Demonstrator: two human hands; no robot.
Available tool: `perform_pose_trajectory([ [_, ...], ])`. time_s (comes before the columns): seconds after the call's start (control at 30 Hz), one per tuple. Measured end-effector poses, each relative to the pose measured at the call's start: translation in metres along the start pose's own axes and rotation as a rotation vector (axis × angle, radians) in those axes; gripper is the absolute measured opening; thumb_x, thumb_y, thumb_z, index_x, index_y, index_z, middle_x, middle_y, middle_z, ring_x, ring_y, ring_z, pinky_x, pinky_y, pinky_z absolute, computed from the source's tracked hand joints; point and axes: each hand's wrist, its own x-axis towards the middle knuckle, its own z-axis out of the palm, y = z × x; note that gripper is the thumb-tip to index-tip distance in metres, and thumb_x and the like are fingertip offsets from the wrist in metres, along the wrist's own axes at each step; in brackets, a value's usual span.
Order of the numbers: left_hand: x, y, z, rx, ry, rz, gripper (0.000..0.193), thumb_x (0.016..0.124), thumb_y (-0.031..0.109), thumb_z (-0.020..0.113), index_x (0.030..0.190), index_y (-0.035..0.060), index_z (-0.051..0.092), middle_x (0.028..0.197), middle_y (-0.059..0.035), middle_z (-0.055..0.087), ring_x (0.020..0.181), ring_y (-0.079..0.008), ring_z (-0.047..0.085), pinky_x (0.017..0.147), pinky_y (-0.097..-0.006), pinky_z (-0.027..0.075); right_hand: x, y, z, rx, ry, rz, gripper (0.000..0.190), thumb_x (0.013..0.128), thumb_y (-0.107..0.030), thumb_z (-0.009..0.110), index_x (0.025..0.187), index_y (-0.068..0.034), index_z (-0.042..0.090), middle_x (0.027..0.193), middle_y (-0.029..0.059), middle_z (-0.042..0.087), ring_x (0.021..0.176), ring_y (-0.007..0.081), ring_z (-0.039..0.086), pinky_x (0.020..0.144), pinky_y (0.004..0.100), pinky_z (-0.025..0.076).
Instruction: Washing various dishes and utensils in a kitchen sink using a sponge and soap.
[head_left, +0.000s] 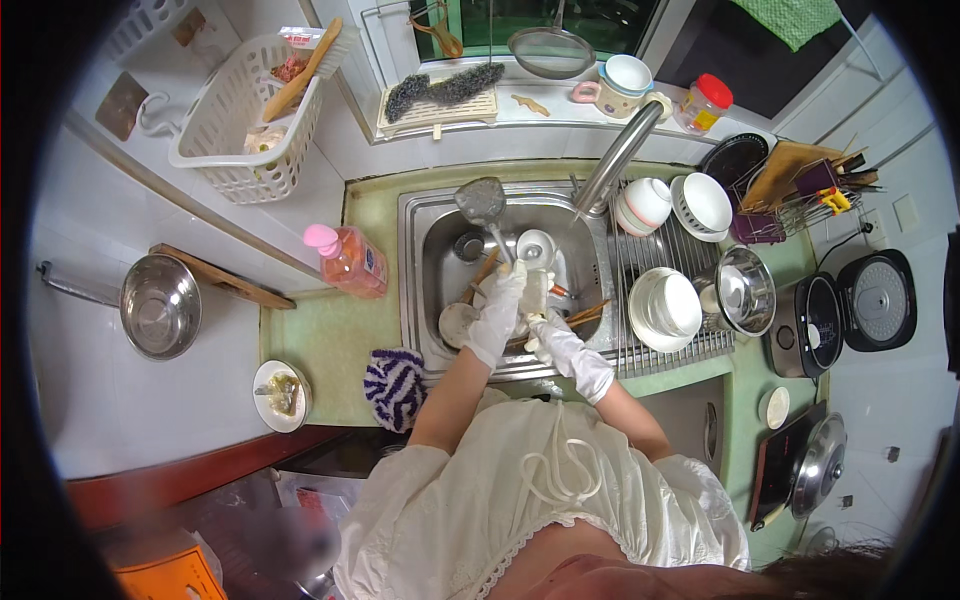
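Observation:
In white rubber gloves, both my hands are over the near part of the steel sink basin (442, 270). My left hand (501, 311) is closed on the handle of a metal wok spatula (481, 202), whose blade points away from me. Just right of it, my right hand (553, 339) holds the lower end of a pale object (534, 292), perhaps a sponge; its kind is unclear. In the basin lie a small white bowl (536, 247), a round-ended ladle or spoon (456, 324), chopsticks (589, 313) and other dishes, partly hidden by my hands.
The faucet (619, 157) leans over the sink's right rear. A drying rack (630, 360) at right holds white bowls (679, 304) and a steel bowl (744, 291). At left stand a pink soap bottle (352, 262), a striped cloth (395, 390) and a bowl with food scraps (282, 396).

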Motion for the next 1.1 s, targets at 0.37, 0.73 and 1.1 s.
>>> perform_pose_trajectory([
  [0.37, -0.001, -0.057, 0.006, 0.055, 0.087, 0.177, 0.024, 0.094, 0.025, 0.054, 0.097, 0.0041, 0.066, 0.09, -0.0015, 0.063, 0.082, -0.0121, 0.058, 0.074, -0.0277, 0.046, 0.028, 0.055, -0.02, -1.0, 0.287, -0.274, 0.049, 0.091, -0.036, 0.052, 0.129, -0.007, 0.043, 0.075, 0.0216, 0.062, 0.069, 0.0356, 0.063, 0.062, 0.0439, 0.049],
  [0.73, 0.033, -0.027, -0.04, 0.349, 0.078, 0.033, 0.051, 0.092, 0.047, 0.049, 0.109, -0.0004, 0.056, 0.096, -0.0149, 0.063, 0.086, -0.019, 0.062, 0.076, -0.0332, 0.049, -0.05, 0.013, -0.05, -0.412, -0.049, 0.063, 0.03, 0.094, -0.037, 0.05, 0.109, -0.011, 0.046, 0.059, 0.0035, 0.053, 0.04, 0.0113, 0.043, 0.036, 0.0279, 0.033],
  [1.1, 0.004, 0.097, -0.033, 1.354, -0.189, 0.059, 0.061, 0.079, 0.042, 0.066, 0.126, 0.007, 0.051, 0.108, -0.0166, 0.061, 0.095, -0.0361, 0.06, 0.083, -0.0436, 0.047, -0.092, -0.039, -0.085, -0.737, -0.043, 0.159, 0.029, 0.092, -0.037, 0.052, 0.105, -0.011, 0.049, 0.055, 0.0005, 0.048, 0.038, 0.0126, 0.045, 0.034, 0.0298, 0.033],
])
